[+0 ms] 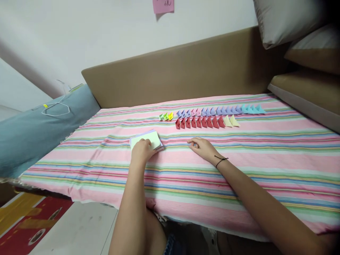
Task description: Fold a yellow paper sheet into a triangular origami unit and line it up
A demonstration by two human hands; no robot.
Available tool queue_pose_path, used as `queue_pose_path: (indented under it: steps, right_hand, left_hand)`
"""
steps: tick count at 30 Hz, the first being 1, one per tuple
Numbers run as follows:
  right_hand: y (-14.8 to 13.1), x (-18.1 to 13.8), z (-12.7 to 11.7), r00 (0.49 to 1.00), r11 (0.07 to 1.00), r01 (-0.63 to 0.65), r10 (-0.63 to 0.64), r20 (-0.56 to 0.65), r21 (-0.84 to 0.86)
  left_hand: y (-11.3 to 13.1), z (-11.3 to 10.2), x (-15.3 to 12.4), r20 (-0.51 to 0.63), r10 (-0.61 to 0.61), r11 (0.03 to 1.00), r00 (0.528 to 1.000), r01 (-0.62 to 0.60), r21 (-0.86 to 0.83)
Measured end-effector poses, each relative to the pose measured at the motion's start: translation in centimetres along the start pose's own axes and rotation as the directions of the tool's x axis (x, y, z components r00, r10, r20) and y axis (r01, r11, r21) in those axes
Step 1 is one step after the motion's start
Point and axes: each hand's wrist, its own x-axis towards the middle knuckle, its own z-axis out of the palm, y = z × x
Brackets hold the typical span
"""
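My left hand (141,150) rests with curled fingers on the near edge of a small stack of paper squares (147,139), pale green on top with purple and pink sheets beneath. My right hand (202,147) lies on the striped cloth to the right of the stack, fingers curled together around something small I cannot make out; a black band circles its wrist. Beyond the hands lie two rows of folded paper triangles: a far row (220,110) of green, yellow, purple, pink and teal ones, and a nearer row (198,122) of red ones ending in two cream ones (231,121).
The pink striped cloth (239,166) covers a bed, with a tan headboard (186,71) behind. A blue-grey bolster (37,127) bearing a white wire hanger (55,108) lies at left. Pillows (305,53) are stacked at the right. A pink note (163,5) hangs on the wall.
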Motion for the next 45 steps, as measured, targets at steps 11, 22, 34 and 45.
queue_pose_path:
  steps: [11, 22, 34, 45]
  right_hand:
    - [0.0, 0.1, -0.1, 1.0, 1.0, -0.005, 0.005, -0.017, 0.021]
    - [0.1, 0.2, 0.0, 1.0, 1.0, -0.001, 0.001, -0.009, 0.024]
    - [0.0, 0.2, -0.2, 1.0, 1.0, -0.008, 0.008, -0.011, 0.006]
    - [-0.1, 0.0, -0.2, 1.0, 1.0, -0.018, 0.018, -0.017, -0.002]
  left_hand:
    - [-2.2, -1.6, 0.9, 0.063, 0.01, 1.0, 0.998, -0.009, -0.016]
    - [-0.3, -0.7, 0.5, 0.041, -0.012, 1.0, 0.999, 0.011, 0.025]
    - [-2.2, -1.3, 0.9, 0.048, -0.056, 0.996, 0.997, 0.059, -0.065]
    - [-2.0, -1.3, 0.5, 0.066, -0.02, 0.985, 0.998, 0.031, -0.17]
